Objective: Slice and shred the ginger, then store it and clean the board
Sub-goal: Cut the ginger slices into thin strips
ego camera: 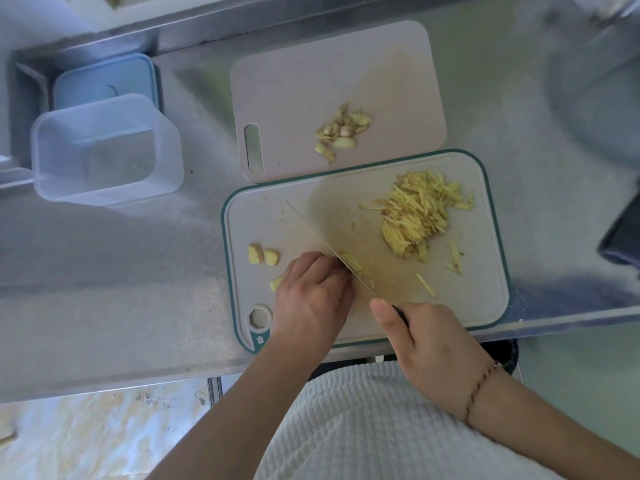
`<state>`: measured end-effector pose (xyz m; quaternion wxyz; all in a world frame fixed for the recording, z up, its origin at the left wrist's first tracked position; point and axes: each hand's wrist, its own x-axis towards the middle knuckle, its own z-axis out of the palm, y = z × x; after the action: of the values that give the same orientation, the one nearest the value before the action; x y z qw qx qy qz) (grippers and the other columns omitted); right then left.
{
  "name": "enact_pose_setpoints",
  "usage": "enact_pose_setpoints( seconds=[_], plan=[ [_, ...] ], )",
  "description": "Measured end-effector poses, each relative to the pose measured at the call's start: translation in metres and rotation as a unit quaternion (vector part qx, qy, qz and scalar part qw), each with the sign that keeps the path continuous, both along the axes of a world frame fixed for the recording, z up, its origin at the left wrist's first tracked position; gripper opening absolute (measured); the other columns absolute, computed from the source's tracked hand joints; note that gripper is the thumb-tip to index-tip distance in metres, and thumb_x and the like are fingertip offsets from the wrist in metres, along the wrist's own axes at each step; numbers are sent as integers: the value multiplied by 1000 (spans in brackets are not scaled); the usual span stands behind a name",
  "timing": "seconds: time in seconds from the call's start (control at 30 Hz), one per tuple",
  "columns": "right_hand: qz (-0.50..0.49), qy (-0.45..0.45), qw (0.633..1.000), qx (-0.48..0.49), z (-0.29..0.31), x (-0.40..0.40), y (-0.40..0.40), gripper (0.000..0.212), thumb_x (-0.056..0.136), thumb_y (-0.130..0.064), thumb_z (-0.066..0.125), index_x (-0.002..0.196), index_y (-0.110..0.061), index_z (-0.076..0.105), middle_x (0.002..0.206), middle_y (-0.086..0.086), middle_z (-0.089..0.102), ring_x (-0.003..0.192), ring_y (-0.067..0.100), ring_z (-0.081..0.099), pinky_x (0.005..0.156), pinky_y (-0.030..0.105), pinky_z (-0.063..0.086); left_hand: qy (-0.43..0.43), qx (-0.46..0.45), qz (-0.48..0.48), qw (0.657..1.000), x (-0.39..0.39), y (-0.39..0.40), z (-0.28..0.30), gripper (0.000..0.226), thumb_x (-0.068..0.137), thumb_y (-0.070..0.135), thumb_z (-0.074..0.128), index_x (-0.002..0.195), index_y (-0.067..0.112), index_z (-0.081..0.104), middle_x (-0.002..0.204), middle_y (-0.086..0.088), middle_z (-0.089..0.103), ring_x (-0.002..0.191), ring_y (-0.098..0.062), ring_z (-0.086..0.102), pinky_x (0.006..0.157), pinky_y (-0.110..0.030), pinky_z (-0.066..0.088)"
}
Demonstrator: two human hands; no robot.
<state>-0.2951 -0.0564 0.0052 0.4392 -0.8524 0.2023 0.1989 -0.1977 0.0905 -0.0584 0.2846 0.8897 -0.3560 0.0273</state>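
Ginger being shredded on the near, teal-rimmed cutting board (485, 306).

Far left stands a clear plastic container (107, 150); the left hand (311, 292) curls its fingers over a small yellow ginger piece (351, 263), the right hand (429, 344) grips the thin steel knife (311, 226), and pale ginger shreds (419, 216) pile far right.

Steel counter (145, 306) — two cutting boards (311, 81), clear container (107, 150), blue lid (104, 81).
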Motion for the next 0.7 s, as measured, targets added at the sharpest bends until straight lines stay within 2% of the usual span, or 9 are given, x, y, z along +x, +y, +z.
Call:
enact_pose_setpoints(
  seconds=[0.13, 0.23, 0.33, 0.4, 0.47, 0.57, 0.7],
  plan=[
    [0, 17, 1000, -6, -3, 1, 2, 64, 84, -70, 14, 54, -18, 37, 42, -3, 38, 41, 14, 41, 51, 33, 40, 5, 8, 8, 1000, -2, -3, 0, 12, 78, 4, 82, 71, 6, 71, 76, -3, 69, 78, -30, 67, 68, -40, 55],
    [-3, 13, 1000, -2, -4, 20, 9, 68, 82, -71, 11, 56, -17, 43, 44, -4, 43, 42, 13, 44, 51, 35, 44, 0, -9, 0, 1000, -5, -4, 0, 12, 84, 4, 71, 72, 6, 72, 79, -3, 69, 80, -29, 67, 69, -39, 55],
    [-5, -2, 1000, -4, -5, 41, 12, 67, 84, -67, 13, 53, -14, 42, 43, -3, 42, 41, 14, 41, 46, 31, 37, -26, -7, -19, 999, -6, 0, 1, 16, 88, 6, 67, 73, 5, 73, 78, -5, 68, 82, -29, 66, 73, -38, 54],
    [-15, -15, 1000, 7, -4, 44, 8, 67, 84, -67, 15, 53, -13, 40, 44, -2, 41, 42, 14, 41, 49, 34, 38, -45, 22, -33, 998, -6, 5, 3, 8, 83, 2, 71, 79, 6, 76, 85, -3, 71, 87, -28, 66, 74, -39, 52],
    [-39, -9, 999, 15, -4, 38, -2, 66, 83, -67, 17, 52, -13, 38, 43, -3, 38, 41, 12, 39, 50, 31, 36, -49, 45, -41, 997, -7, 11, 3, 13, 79, 0, 72, 88, 7, 77, 97, -2, 74, 93, -28, 66, 77, -38, 49],
    [-77, 13, 995, 67, -5, 31, -16, 62, 82, -70, 21, 49, -18, 29, 40, -7, 28, 38, 9, 29, 45, 28, 28, -29, 29, -40, 998, -10, 21, 6, 23, 79, -1, 71, 99, 8, 78, 105, -2, 74, 100, -26, 66, 85, -34, 47],
    [-86, 12, 982, 169, -4, 22, -16, 67, 81, -79, 27, 48, -21, 25, 42, -7, 22, 37, 11, 22, 41, 24, 21, -14, -11, 17, 1000, -2, 40, 10, 16, 86, 4, 66, 96, 6, 79, 103, -4, 75, 103, -22, 65, 96, -33, 47]
  ],
)
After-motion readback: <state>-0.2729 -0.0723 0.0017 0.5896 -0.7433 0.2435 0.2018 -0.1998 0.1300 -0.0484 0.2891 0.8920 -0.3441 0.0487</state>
